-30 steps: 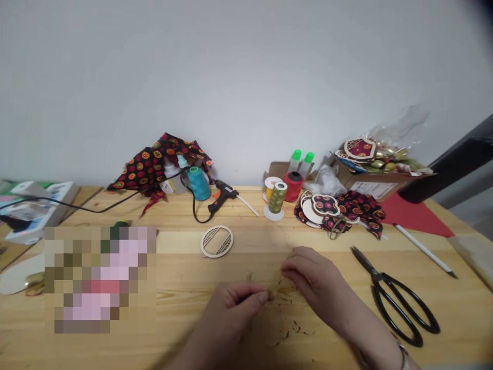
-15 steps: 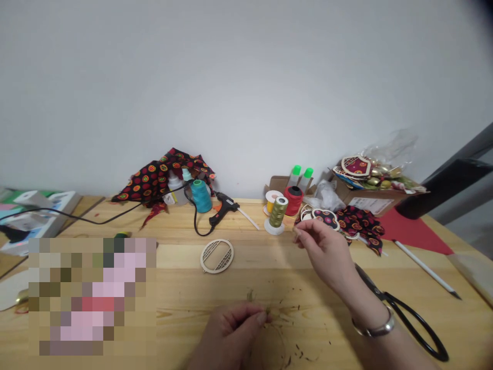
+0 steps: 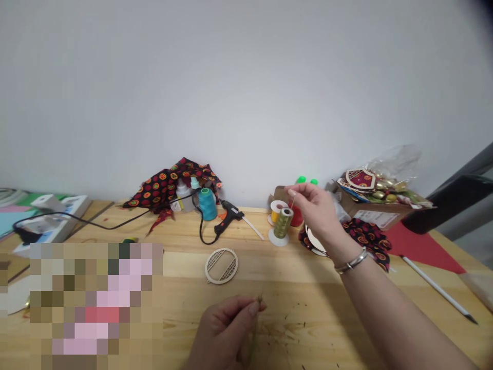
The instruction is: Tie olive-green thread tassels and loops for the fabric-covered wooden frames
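Note:
My left hand (image 3: 231, 324) is low in the middle, thumb and forefinger pinched on a thin olive-green thread (image 3: 253, 336) that hangs below the fingers. A small tuft of it stands up at the fingertips. Further back, my right hand (image 3: 318, 208) is raised above an olive-green thread spool (image 3: 283, 224), its thumb and forefinger pinching a fine strand of thread (image 3: 292, 201) close to the spool's top. On the table between the hands and the glue gun lies an oval wooden lattice frame (image 3: 221, 266).
Behind are a black glue gun (image 3: 229, 218), a teal thread cone (image 3: 208, 204), a yellow spool (image 3: 278, 209) and patterned fabric (image 3: 164, 187). At right stand a cardboard box (image 3: 372, 216) of ornaments and a white pencil (image 3: 439, 288). A pixelated patch covers the lower left.
My right hand has moved up and away from me, over the olive-green spool. My left hand stays low, still pinching thread. The view has shifted slightly, and the black-handled scissors no longer show.

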The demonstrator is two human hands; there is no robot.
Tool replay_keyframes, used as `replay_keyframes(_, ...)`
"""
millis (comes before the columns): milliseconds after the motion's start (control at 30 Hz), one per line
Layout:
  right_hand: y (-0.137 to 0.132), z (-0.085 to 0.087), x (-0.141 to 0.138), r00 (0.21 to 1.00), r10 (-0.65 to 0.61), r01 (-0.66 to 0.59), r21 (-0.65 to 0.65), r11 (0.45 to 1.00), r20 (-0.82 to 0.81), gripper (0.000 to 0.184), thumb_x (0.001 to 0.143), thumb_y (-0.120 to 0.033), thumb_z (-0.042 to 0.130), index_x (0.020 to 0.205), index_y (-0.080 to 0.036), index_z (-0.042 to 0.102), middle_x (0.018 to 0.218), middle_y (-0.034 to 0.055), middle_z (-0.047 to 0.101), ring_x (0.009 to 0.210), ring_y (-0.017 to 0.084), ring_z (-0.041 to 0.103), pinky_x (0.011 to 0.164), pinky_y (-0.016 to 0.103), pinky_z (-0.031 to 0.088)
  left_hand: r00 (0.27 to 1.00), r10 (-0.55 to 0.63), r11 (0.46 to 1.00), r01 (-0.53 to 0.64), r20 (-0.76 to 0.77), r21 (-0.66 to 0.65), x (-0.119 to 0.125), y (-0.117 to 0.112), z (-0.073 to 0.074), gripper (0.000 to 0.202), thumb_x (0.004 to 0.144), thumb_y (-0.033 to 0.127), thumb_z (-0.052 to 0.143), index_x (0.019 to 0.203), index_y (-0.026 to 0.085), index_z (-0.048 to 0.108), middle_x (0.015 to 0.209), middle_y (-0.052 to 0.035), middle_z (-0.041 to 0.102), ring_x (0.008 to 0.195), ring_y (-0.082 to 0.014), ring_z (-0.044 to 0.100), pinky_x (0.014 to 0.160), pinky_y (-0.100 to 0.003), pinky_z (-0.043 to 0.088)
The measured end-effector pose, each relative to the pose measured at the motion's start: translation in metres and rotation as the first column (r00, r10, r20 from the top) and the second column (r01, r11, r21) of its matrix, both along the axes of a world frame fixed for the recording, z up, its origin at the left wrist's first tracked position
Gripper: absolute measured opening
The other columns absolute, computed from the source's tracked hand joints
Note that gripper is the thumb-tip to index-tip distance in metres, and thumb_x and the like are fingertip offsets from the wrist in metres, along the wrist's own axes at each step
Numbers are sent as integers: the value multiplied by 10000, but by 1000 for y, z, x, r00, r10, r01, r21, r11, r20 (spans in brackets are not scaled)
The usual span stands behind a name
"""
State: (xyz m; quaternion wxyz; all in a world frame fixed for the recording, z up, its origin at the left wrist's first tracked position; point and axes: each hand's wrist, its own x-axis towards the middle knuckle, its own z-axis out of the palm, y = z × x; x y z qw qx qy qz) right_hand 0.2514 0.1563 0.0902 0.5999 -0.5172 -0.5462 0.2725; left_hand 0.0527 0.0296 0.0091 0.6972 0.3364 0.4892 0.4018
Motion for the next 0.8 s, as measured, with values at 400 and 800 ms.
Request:
replay_keyframes(400, -44, 41, 10, 959, -258, 224, 244, 944, 119, 110, 789, -249, 636, 854, -166, 669, 788, 32, 689, 646, 137, 618, 597, 272, 501, 1000, 15, 1000, -14, 13, -21, 4, -3, -7, 424, 562, 515, 773, 696, 114, 735, 369, 79, 366, 357, -39, 251, 385, -191, 145)
replay_keyframes(800, -29, 69, 2, 938, -173, 71, 322, 944, 300, 156, 855, -238, 584, 831, -169, 721, 772, 23, 707, 717, 150, 636, 655, 293, 500, 1000, -21, 1000, 21, 14, -6, 0, -9, 4, 439, 546, 539, 780, 659, 120, 713, 372, 95, 330, 361, -26, 196, 383, -192, 102)
